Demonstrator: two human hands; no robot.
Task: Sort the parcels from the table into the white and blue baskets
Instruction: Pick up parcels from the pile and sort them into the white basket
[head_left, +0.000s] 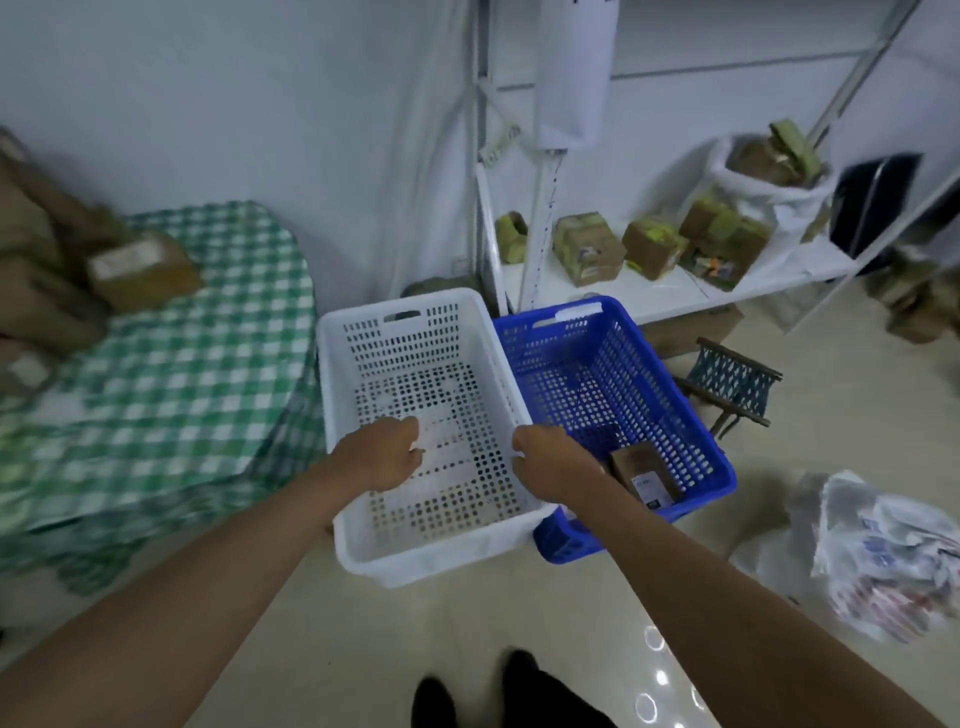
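Closest to us, both arms reach forward over the white basket (332, 395). Our left hand (382, 452) hangs above its perforated floor with the fingers curled under; a pale flat thing lies just beneath them, perhaps a white parcel, but we cannot tell whether the hand holds it. Our right hand (553, 460) sits at the rim shared with the blue basket (717, 457), fingers bent, and we cannot tell if it grips anything. The two baskets stand touching on the floor, probably so either can be reached from one stance. One brown parcel (647, 475) already lies in the blue basket's near corner. Further left, on the green checked table (208, 364), more brown parcels (140, 270) wait, so we judge the sorting barely begun.
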